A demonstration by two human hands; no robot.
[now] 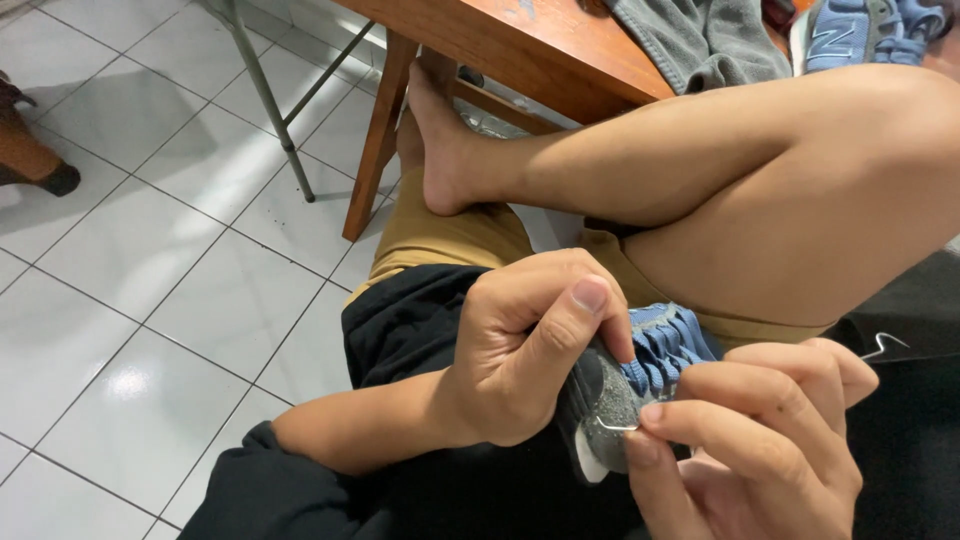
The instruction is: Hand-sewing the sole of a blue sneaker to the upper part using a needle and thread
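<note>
Just both hands (640, 400) on grey shoe (605, 405).

shoe in lap (640, 375): mostly hidden behind both hands; only grey toe and blue laces show
right hand (760, 450): cut off by the bottom edge
second shoe (865, 30): far right, cut by the top edge
table (520, 45): top cut off
brown thing (30, 150): far left, cut off, unclear

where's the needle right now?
Head view, lower right: the needle is pinched in the right hand, against the grey toe of the shoe that the left hand grips.
</note>
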